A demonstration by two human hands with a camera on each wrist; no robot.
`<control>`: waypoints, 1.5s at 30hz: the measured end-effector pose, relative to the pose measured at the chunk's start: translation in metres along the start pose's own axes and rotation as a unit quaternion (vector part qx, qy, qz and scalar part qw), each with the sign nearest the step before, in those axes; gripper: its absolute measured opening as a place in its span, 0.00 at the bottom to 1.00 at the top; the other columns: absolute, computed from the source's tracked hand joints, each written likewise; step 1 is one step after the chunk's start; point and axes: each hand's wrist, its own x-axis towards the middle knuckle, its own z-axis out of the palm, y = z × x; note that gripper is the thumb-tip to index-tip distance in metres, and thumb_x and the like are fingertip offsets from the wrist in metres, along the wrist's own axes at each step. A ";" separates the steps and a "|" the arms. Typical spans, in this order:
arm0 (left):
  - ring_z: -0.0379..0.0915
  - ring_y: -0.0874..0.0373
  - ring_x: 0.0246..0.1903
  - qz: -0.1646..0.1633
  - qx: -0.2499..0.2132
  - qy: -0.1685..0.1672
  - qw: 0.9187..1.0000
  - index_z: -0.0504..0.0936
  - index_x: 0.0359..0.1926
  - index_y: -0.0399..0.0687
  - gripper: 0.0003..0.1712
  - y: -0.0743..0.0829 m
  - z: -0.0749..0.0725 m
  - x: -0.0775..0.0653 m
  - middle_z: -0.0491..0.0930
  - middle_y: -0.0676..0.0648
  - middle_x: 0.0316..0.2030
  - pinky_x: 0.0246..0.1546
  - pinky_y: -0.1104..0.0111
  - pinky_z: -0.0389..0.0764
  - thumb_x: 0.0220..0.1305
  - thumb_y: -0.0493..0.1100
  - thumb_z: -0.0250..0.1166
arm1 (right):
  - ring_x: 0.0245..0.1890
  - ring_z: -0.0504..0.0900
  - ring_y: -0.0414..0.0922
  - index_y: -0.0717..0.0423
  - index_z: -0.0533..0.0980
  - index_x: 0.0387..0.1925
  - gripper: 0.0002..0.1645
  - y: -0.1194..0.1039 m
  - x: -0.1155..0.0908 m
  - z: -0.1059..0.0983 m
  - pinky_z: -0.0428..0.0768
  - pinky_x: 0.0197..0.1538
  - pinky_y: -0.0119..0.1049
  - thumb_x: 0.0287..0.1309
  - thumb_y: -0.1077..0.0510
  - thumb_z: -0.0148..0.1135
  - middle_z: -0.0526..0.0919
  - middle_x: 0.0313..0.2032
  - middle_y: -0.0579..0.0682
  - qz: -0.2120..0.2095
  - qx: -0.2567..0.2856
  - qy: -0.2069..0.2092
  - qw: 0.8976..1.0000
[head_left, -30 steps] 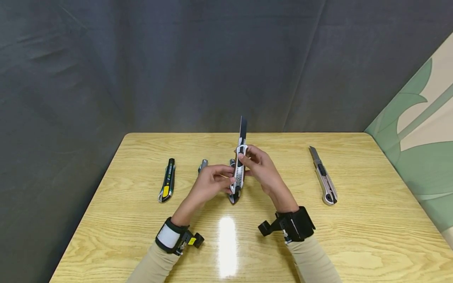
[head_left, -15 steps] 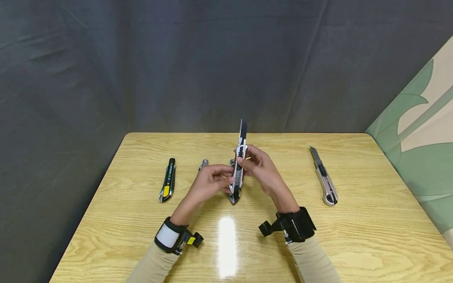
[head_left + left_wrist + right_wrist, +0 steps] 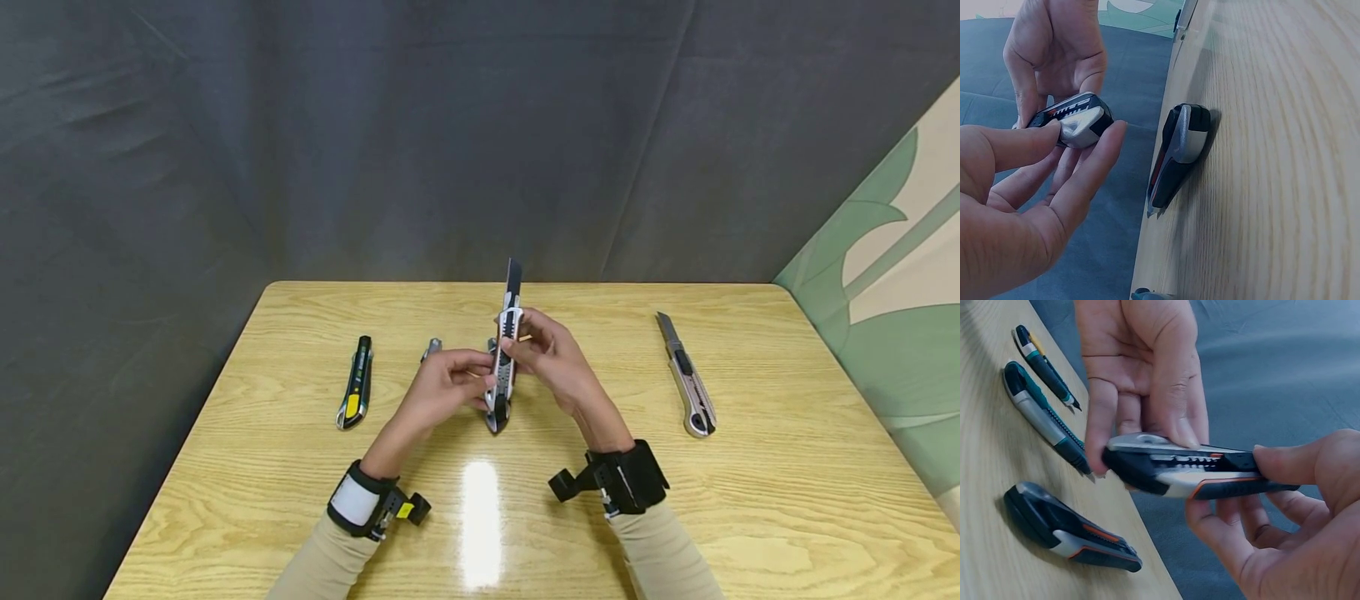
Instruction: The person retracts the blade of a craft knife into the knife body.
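Above the table, both hands hold a silver-and-black snap-off utility knife (image 3: pixel 506 367), its dark blade (image 3: pixel 513 277) extended and pointing away from me. My left hand (image 3: pixel 444 390) pinches the butt end between thumb and fingers. Nearer the blade, my right hand (image 3: pixel 558 360) grips the body from the right, the thumb on the black slider, as the right wrist view shows. Orange trim runs along the knife body (image 3: pixel 1182 481) there. Below it a similar knife (image 3: pixel 1179 153) with a silver and black body lies on the table, mostly hidden in the head view.
On the wooden table (image 3: pixel 780 500), a black-and-yellow utility knife (image 3: pixel 356 383) lies at left. A grey-green one (image 3: pixel 1044 422) is partly behind my left hand in the head view. Far right lies a silver utility knife (image 3: pixel 686 375) with its blade out. A dark curtain (image 3: pixel 480 142) hangs behind.
The held knife's blade has slid partway back toward the body, so less of it sticks out. My right thumb has moved down along the knife; the left hand has stayed nearly still.
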 end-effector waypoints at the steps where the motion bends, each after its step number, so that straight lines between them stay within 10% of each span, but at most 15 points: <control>1: 0.81 0.48 0.32 0.000 0.000 0.004 1.000 0.81 0.50 0.40 0.16 0.000 0.000 0.000 0.82 0.36 0.41 0.34 0.53 0.88 0.59 0.35 0.64 | 0.42 0.79 0.55 0.56 0.74 0.54 0.20 0.001 0.000 0.000 0.85 0.45 0.50 0.60 0.59 0.61 0.74 0.42 0.58 0.000 -0.002 0.003 1.000; 11: 0.81 0.48 0.35 0.013 -0.023 0.021 0.999 0.81 0.51 0.43 0.17 -0.001 -0.006 0.000 0.81 0.36 0.48 0.36 0.51 0.87 0.60 0.36 0.64 | 0.40 0.78 0.53 0.53 0.73 0.58 0.25 0.006 0.002 0.004 0.85 0.43 0.54 0.61 0.49 0.60 0.74 0.38 0.58 0.015 -0.011 -0.003 1.000; 35: 0.78 0.36 0.38 -0.002 -0.018 0.004 1.000 0.77 0.54 0.32 0.19 0.025 -0.002 -0.011 0.78 0.27 0.47 0.41 0.41 0.82 0.61 0.30 0.60 | 0.36 0.78 0.56 0.57 0.74 0.52 0.19 0.006 -0.001 0.004 0.87 0.37 0.50 0.58 0.64 0.61 0.75 0.38 0.60 -0.008 -0.016 -0.023 1.000; 45: 0.79 0.39 0.37 0.001 -0.026 0.006 1.000 0.78 0.54 0.38 0.19 0.001 -0.005 -0.003 0.78 0.27 0.44 0.38 0.44 0.84 0.61 0.33 0.62 | 0.36 0.77 0.54 0.57 0.74 0.53 0.22 0.010 0.000 0.002 0.88 0.37 0.46 0.55 0.65 0.64 0.75 0.39 0.60 -0.018 -0.030 -0.037 0.999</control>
